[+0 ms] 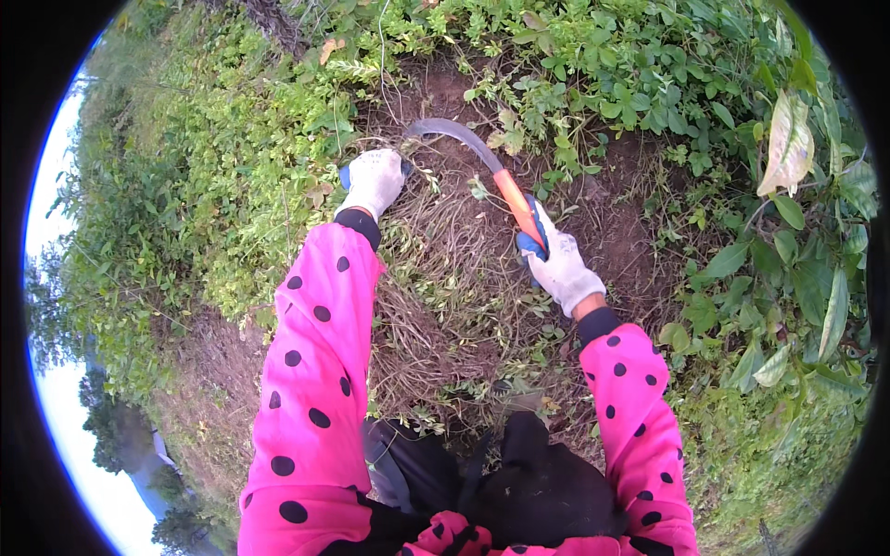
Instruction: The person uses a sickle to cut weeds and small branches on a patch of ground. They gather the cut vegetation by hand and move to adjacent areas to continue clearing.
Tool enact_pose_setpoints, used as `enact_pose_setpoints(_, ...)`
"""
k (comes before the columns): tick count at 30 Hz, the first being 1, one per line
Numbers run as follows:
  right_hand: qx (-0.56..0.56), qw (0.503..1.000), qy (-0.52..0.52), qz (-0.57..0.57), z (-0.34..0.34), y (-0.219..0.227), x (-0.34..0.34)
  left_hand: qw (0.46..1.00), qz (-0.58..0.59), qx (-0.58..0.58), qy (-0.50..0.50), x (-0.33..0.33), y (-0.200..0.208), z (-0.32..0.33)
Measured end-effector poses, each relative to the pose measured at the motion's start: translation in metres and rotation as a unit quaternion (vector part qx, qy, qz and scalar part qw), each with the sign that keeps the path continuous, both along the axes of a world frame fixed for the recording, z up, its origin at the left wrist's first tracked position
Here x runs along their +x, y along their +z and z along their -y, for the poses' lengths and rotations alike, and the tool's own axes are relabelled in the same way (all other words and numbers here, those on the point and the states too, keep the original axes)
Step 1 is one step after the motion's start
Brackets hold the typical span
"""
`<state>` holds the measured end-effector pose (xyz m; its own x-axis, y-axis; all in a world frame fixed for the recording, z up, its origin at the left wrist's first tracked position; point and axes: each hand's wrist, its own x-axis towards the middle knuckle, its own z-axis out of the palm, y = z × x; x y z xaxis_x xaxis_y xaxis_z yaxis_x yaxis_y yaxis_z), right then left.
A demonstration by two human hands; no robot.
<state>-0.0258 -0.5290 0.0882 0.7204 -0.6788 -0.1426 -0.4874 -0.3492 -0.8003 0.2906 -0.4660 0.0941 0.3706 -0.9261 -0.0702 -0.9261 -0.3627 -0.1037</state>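
a person in pink polka-dot sleeves bends over a patch of dry cut grass [436, 278] on a bare earth slope, green weeds [232, 176] crowding the left and far sides. the right hand [561, 269], in a white work glove with blue fingertips, has its fingers wrapped tight around the orange handle of a sickle [482, 167], whose curved grey blade arcs to the far left, its tip near the other glove. the left hand [374, 181], gloved the same way, is pressed into the grass stems at the far edge of the patch; its fingers look curled as if gathering a tuft, though the stems hide whether they truly close on one. a large pale leaf [788, 139] hangs at the far right. judged from this stance, the cut goes best with the tuft pulled taut and away from the blade, the sickle drawn low along the soil toward the body's right, and the left fingers kept well clear of the edge.
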Motion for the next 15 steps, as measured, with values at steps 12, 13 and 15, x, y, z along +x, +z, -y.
enact_pose_setpoints(12, -0.105, 0.992, 0.072, 0.018, 0.014, 0.031, 0.081, 0.997, 0.039, 0.040, 0.054, -0.043, -0.009, -0.056)
enact_pose_setpoints(13, -0.084, 0.993, 0.076, -0.018, 0.017, 0.034, 0.084, 0.998, 0.040, 0.035, 0.035, -0.040, -0.007, -0.050)
enact_pose_setpoints(15, -0.061, 0.994, 0.080, -0.053, 0.000, 0.013, 0.074, 0.998, 0.045, 0.039, 0.014, -0.034, -0.007, -0.077)
